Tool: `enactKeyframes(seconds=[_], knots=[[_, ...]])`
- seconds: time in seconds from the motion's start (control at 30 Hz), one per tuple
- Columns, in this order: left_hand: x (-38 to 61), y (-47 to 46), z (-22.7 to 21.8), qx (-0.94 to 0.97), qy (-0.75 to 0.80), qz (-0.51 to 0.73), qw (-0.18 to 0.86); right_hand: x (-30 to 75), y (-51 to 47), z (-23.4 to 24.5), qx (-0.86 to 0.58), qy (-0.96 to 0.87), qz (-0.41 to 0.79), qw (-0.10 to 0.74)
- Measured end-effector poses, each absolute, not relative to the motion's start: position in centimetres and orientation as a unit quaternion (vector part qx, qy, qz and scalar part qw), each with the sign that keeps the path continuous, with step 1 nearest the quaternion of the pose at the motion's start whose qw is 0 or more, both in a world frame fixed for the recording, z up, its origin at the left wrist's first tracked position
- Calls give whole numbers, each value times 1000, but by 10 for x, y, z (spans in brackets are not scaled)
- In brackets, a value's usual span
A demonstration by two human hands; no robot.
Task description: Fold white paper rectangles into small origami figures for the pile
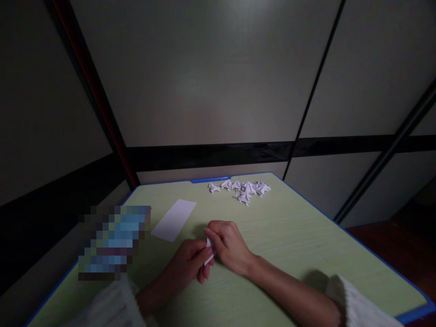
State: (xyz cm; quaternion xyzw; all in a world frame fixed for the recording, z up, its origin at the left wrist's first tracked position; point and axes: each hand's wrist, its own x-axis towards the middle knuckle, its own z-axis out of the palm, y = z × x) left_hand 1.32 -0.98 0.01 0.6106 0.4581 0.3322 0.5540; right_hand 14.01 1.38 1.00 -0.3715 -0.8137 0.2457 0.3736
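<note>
You pinch a small folded white paper [209,259] between the thumb and fingers of your left hand [190,260]. Your right hand [230,244] curls around its other end and holds it too. The paper is up in front of you, over the green table [289,227]. A flat white sheet [174,220] lies past your left hand. Folded paper figures [248,188] sit in a bunch near the far edge.

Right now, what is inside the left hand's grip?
A small piece of white paper shows in the left hand, its edges sticking out beside the right hand. The rest is covered by the hands, so its full shape cannot be seen.
</note>
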Motion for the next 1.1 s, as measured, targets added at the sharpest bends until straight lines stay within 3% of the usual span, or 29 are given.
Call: enactKeyframes(seconds=[0.17, 0.67, 0.93, 1.1], knots=[[12, -12, 3, 606, 466, 351, 540, 139, 14, 9, -395, -750, 357, 392], [8, -11, 2, 575, 458, 433, 522, 133, 13, 5, -346, -688, 468, 433], [9, -13, 4, 562, 459, 424, 542, 132, 10, 7, -279, -654, 578, 400], [8, -13, 3, 561, 450, 421, 553, 133, 12, 8, -282, -649, 568, 421]])
